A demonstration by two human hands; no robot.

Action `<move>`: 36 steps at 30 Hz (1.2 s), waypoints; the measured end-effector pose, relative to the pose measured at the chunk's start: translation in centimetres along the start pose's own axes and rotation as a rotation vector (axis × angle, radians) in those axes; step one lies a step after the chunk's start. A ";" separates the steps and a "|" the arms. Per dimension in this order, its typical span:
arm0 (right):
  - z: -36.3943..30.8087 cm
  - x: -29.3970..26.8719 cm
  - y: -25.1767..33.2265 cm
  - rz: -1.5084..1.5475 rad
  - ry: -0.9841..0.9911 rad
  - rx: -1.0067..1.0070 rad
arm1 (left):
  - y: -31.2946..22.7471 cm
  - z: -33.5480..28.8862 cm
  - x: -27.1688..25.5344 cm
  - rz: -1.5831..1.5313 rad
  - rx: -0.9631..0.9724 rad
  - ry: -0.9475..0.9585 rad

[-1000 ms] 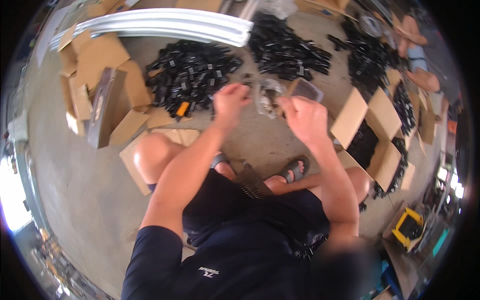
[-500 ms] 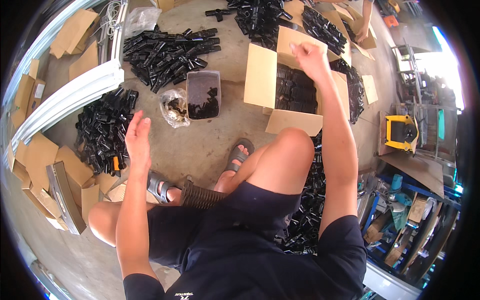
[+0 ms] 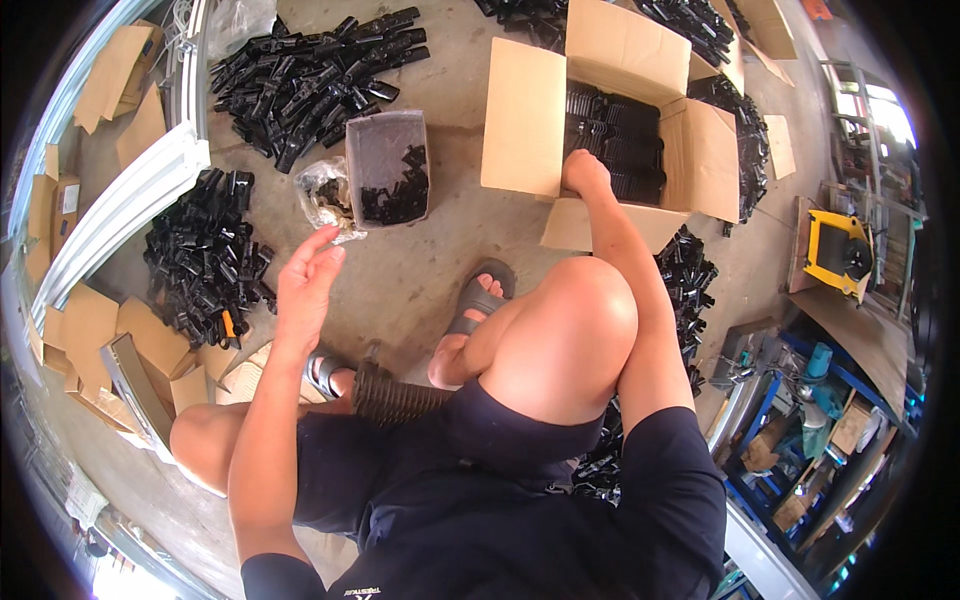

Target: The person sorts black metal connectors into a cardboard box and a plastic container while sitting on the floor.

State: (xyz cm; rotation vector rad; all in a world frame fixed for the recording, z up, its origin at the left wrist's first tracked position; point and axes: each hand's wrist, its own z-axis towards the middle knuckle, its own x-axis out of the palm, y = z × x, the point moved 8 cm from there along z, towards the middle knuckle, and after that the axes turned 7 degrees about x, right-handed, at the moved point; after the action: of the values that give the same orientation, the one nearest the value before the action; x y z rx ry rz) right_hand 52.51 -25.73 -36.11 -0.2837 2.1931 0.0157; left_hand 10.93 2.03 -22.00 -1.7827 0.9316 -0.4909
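I sit on a concrete floor with my knees up. My left hand (image 3: 305, 285) hangs in the air with its fingers apart and holds nothing. It is just below a clear plastic bag (image 3: 325, 195) and a grey tray (image 3: 385, 165) that holds a few black plastic parts. My right hand (image 3: 585, 175) reaches over the front edge of an open cardboard box (image 3: 520, 120). Rows of black parts (image 3: 615, 130) fill the box. The fingers dip inside it, so I cannot see what they grip.
Piles of black parts lie at the top (image 3: 310, 70) and at the left (image 3: 205, 260). White metal profiles (image 3: 130, 215) and flattened cardboard (image 3: 90, 330) line the left side. More black parts (image 3: 690, 275) lie right of my knee. A yellow tool case (image 3: 835, 250) stands at the right.
My right hand has drawn back from deep in the box to its front edge. My left hand has risen toward the plastic bag.
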 end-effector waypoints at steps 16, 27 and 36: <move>-2.2 -8.3 -2.7 0.377 -0.208 -0.200 | -2.8 -1.4 2.7 -0.111 0.032 0.148; -36.4 -16.6 18.8 0.450 0.209 -0.950 | -10.9 -5.8 6.8 -0.654 0.155 0.378; -39.1 -12.1 22.6 0.963 0.262 -0.930 | -8.2 -4.0 0.3 -0.696 0.253 0.088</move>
State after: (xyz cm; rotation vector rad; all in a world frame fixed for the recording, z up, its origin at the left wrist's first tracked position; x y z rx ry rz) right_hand 23.63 -5.79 -5.17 0.3150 2.2237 1.6071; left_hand 11.31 0.91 -12.96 -1.8273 0.2562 -1.0804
